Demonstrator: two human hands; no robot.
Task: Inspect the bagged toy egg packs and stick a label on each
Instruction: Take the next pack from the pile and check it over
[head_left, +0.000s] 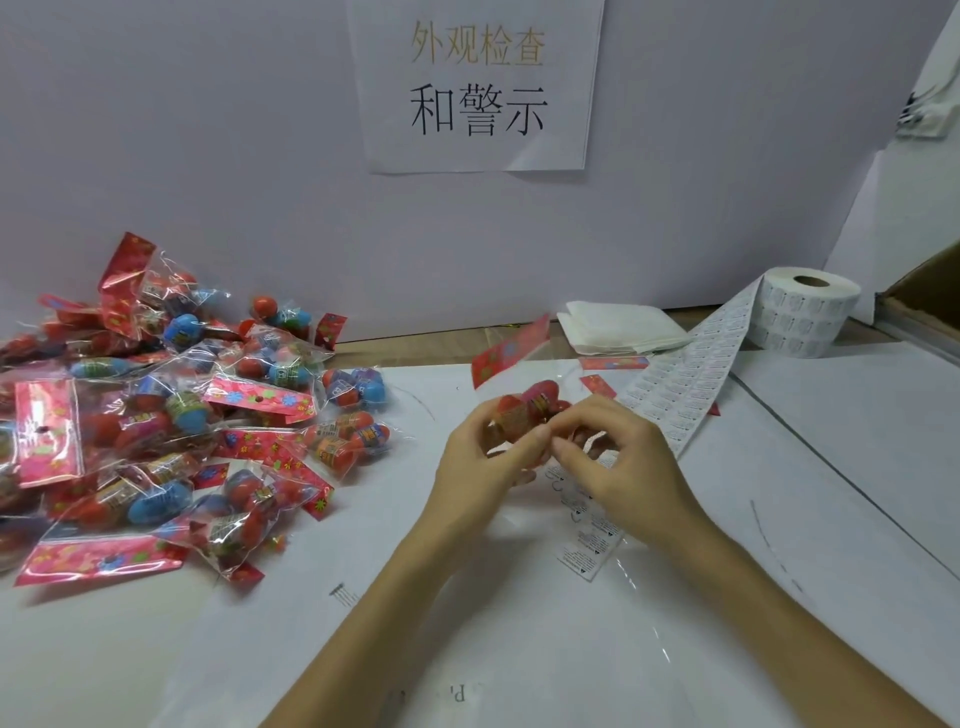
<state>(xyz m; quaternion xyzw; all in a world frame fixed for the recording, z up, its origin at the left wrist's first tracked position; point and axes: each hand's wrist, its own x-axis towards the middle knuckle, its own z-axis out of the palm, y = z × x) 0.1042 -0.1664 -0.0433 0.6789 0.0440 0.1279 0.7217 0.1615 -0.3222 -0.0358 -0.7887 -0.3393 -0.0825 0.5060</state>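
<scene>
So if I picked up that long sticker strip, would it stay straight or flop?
Probably floppy: the sticker strip curves down from the roll onto the table. It looks paper-thin, so likely very light, and might tear if yanked.

Single view, taken from a camera worn on the person's head. It faces forward and down across the white table (831, 467), wide-angle and close. Both forearms enter from the bottom edge. The left hand (483, 462) and right hand (618, 457) meet on an egg pack (524, 410) just below centre. The wall (208, 130) and its paper sign (475, 83) fill the top.
</scene>
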